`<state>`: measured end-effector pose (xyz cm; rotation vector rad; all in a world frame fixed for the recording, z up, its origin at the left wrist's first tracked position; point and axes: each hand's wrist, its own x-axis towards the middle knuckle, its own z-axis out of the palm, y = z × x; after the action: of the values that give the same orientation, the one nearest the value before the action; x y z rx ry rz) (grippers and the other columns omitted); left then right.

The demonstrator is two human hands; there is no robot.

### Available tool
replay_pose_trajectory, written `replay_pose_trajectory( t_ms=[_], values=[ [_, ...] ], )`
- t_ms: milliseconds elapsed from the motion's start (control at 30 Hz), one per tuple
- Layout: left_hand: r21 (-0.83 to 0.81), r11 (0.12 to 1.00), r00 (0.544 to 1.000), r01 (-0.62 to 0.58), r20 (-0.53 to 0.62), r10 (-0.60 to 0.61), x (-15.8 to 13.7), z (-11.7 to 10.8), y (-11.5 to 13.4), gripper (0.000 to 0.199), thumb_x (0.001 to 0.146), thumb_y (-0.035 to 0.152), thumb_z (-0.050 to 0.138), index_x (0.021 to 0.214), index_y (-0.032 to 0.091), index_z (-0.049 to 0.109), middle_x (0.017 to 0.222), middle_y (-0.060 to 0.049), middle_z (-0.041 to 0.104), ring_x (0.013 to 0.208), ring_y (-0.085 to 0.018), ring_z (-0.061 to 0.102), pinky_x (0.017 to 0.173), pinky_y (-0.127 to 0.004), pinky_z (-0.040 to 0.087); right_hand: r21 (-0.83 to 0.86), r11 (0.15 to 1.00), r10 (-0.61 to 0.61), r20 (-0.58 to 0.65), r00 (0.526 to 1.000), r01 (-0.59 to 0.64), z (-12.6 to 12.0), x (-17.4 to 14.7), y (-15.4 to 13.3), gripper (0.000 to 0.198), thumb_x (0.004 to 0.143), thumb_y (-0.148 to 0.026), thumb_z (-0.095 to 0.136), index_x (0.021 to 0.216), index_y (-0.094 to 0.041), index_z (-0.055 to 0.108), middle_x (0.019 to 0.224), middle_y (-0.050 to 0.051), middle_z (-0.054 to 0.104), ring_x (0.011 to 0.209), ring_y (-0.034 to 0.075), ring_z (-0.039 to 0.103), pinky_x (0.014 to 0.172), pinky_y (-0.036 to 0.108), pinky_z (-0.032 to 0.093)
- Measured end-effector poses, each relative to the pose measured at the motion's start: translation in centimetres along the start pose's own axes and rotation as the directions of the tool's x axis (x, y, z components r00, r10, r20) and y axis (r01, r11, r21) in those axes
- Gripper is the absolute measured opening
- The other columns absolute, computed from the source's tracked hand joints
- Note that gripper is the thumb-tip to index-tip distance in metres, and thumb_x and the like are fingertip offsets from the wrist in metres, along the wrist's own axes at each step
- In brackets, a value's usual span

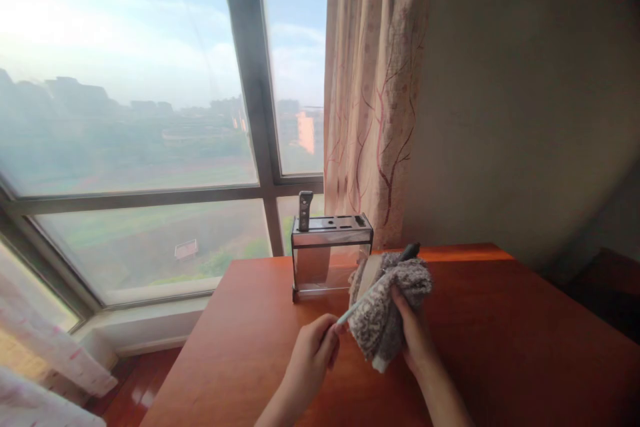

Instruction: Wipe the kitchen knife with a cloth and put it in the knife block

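My right hand [415,337] grips a grey fuzzy cloth [385,320] wrapped around a knife [371,275] above the red-brown table [500,347]. The knife's dark handle [409,252] sticks out past the top of the cloth, toward the wall. A thin pale end of the knife runs down-left out of the cloth, and my left hand [313,357] pinches it between thumb and fingers. Most of the blade is hidden by the cloth. Just behind the hands stands a metal knife block [331,255] with a clear front, and one dark handle [304,210] rises from its left slot.
A large window [150,147] with a dark frame fills the left and centre. A patterned curtain [373,93] hangs beside it, against a plain wall [525,113]. The table's left edge drops to a wooden floor [130,387].
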<state>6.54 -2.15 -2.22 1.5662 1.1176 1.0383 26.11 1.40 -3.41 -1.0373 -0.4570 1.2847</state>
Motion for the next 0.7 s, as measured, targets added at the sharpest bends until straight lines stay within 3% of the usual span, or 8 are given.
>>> replay_pose_trajectory(
  t_ms=[100, 167, 267, 367, 500, 700],
  values=[
    [0.006, 1.0, 0.998, -0.016, -0.064, 0.016, 0.1, 0.0, 0.2, 0.035, 0.091, 0.047, 0.042, 0.075, 0.017, 0.053, 0.053, 0.005, 0.043, 0.046, -0.01, 0.041, 0.046, -0.02, 0.031, -0.074, 0.997, 0.028, 0.191, 0.981, -0.014, 0.6, -1.2, 1.0, 0.056, 0.063, -0.048, 0.08, 0.109, -0.018, 0.066, 0.109, 0.007, 0.072, 0.105, 0.028, 0.064, 0.093, 0.039, 0.048],
    [0.025, 1.0, 0.995, -0.016, -0.097, 0.018, 0.0, 0.0, 0.3, 0.035, 0.09, 0.046, 0.044, 0.076, 0.017, 0.055, 0.054, 0.004, 0.045, 0.048, -0.011, 0.043, 0.047, -0.02, 0.033, -0.138, 0.989, 0.088, 0.321, 0.943, -0.045, 1.1, -2.2, 1.4, 0.052, 0.066, -0.049, 0.078, 0.104, -0.016, 0.068, 0.106, 0.008, 0.073, 0.102, 0.029, 0.066, 0.093, 0.04, 0.048],
    [0.146, 0.988, 0.989, -0.055, -0.129, 0.075, -0.1, 0.1, 0.5, 0.03, 0.09, 0.04, 0.045, 0.077, 0.017, 0.059, 0.061, 0.0, 0.053, 0.057, -0.013, 0.049, 0.054, -0.021, 0.038, -0.205, 0.978, 0.121, 0.409, 0.904, -0.038, 1.7, -3.5, 1.6, 0.046, 0.069, -0.045, 0.078, 0.103, -0.015, 0.07, 0.108, 0.009, 0.073, 0.104, 0.027, 0.065, 0.096, 0.039, 0.046],
    [0.308, 0.946, 0.987, -0.101, -0.092, 0.135, -0.3, 0.2, 0.6, 0.024, 0.09, 0.031, 0.045, 0.082, 0.017, 0.063, 0.071, -0.004, 0.063, 0.066, -0.016, 0.055, 0.062, -0.022, 0.04, -0.151, 0.988, 0.09, 0.353, 0.931, -0.038, 2.2, -3.9, 1.7, 0.044, 0.066, -0.043, 0.08, 0.1, -0.017, 0.071, 0.103, 0.008, 0.074, 0.098, 0.026, 0.068, 0.091, 0.037, 0.049],
    [0.473, 0.87, 0.989, -0.139, 0.027, 0.143, -0.7, 0.9, 0.8, 0.021, 0.089, 0.028, 0.045, 0.088, 0.019, 0.064, 0.072, -0.005, 0.065, 0.061, -0.016, 0.055, 0.058, -0.023, 0.037, 0.006, 0.994, 0.108, 0.194, 0.975, -0.111, 2.1, -3.0, 1.5, 0.045, 0.06, -0.047, 0.082, 0.092, -0.017, 0.071, 0.085, 0.006, 0.076, 0.083, 0.027, 0.071, 0.078, 0.036, 0.055],
    [0.456, 0.867, 0.977, -0.201, 0.155, 0.145, -1.2, 2.2, 1.3, 0.024, 0.094, 0.029, 0.038, 0.087, 0.021, 0.059, 0.077, -0.005, 0.066, 0.065, -0.016, 0.056, 0.06, -0.023, 0.037, 0.2, 0.972, 0.096, 0.132, 0.987, -0.121, 1.6, -2.4, 0.6, 0.044, 0.061, -0.046, 0.081, 0.094, -0.019, 0.068, 0.082, 0.001, 0.076, 0.085, 0.026, 0.071, 0.079, 0.037, 0.056]
  ],
)
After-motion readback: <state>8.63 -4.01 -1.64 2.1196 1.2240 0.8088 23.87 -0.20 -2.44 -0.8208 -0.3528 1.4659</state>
